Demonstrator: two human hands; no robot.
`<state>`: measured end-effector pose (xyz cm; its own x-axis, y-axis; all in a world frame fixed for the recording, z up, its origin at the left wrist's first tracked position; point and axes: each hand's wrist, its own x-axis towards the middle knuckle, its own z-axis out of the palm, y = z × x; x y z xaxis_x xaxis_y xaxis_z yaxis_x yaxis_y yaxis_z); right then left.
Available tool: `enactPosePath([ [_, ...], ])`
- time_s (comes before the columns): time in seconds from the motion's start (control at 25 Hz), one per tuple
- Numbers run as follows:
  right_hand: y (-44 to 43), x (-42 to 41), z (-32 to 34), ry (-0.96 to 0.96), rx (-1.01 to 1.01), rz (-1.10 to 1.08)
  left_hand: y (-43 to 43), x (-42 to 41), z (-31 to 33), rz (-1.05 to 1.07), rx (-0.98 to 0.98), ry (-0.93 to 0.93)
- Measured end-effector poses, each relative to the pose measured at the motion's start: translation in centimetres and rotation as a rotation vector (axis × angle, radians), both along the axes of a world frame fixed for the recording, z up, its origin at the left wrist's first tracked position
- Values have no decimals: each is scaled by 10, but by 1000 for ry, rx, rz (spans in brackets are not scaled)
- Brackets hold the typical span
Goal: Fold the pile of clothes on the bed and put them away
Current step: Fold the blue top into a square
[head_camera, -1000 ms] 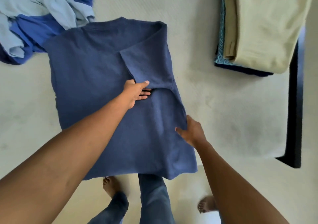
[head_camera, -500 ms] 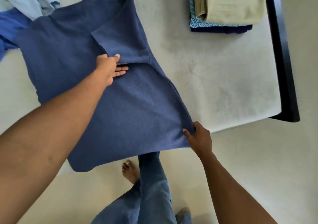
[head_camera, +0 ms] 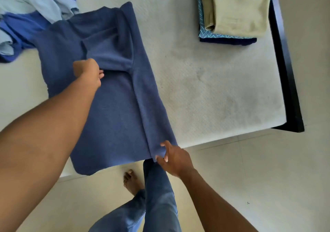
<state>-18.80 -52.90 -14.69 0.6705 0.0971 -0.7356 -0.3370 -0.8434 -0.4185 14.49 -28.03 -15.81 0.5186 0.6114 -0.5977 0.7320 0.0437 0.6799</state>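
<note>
**Here, two hands on one blue shirt**

From the head camera we see the right hand (head_camera: pixel 173 158) pinching the bottom corner of the dark blue shirt (head_camera: pixel 110 115) between thumb and fingers, right at the edge of the bed (head_camera: pixel 214 89). The left hand (head_camera: pixel 89 71) is curled up by the folded sleeve. The back of the hand hides most of its fingers, so we cannot tell if it holds the cloth. The shirt lies flat on the bed, with its right side folded in. It runs from one hand to the other. A messy pile of blue clothes (head_camera: pixel 26 17) sits at the top left, partly cut off. A folded stack (head_camera: pixel 237 12) sits at the top right.
</note>
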Motion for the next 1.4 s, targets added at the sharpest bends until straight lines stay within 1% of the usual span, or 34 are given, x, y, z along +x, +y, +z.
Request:
enactPosePath([
  [0.08, -5, 15, -3, 0, -37, -66, 5, -23, -4, -21, 99, 95],
  [0.16, -12, 36, -1, 24, -77, -64, 8, -47, -1, -131, 136, 148],
  [0.28, -18, 74, 11, 34, -123, 44, 7, -71, 19, -271, 138, 182],
  [0.36, -16, 111, 20, 6, -132, 110, 5, -72, 32, -363, 150, 196],
  [0.44, -10, 160, 25, -52, -127, 155, 11, -54, 35, -448, 182, 202],
  [0.52, -3, 226, 23, -120, -139, 187, 21, -22, 32, -519, 276, 176],
  [0.6, 4, 303, 20, -240, -136, 204, 32, 17, 26, -574, 364, 154],
  [0.76, 37, 452, 18, -455, -140, 223, 51, 85, -6, -703, 351, 128],
  [0.84, 52, 499, 15, -477, -164, 227, 55, 95, -24, -787, 388, 154],
  [0.88, 57, 514, 11, -456, -202, 262, 58, 97, -32, -793, 414, 164],
  [0.96, 59, 529, -3, -370, -293, 347, 65, 99, -43, -743, 445, 139],
  [1.0, 57, 530, -10, -354, -314, 352, 67, 97, -44, -701, 449, 103],
  [1.08, 54, 531, -22, -416, -291, 240, 70, 93, -44, -522, 415, 11],
  [1.16, 55, 531, -30, -483, -192, 84, 71, 83, -39, -290, 329, -73],
  [1.2, 56, 528, -33, -481, -124, 41, 71, 77, -38, -219, 300, -85],
  [1.28, 58, 516, -35, -488, -4, -2, 70, 64, -41, -167, 252, -62],
  [1.32, 60, 506, -35, -521, 29, -65, 70, 58, -42, -170, 206, -56],
  [1.4, 59, 477, -34, -583, 55, -267, 73, 47, -44, -199, 76, -49],
])
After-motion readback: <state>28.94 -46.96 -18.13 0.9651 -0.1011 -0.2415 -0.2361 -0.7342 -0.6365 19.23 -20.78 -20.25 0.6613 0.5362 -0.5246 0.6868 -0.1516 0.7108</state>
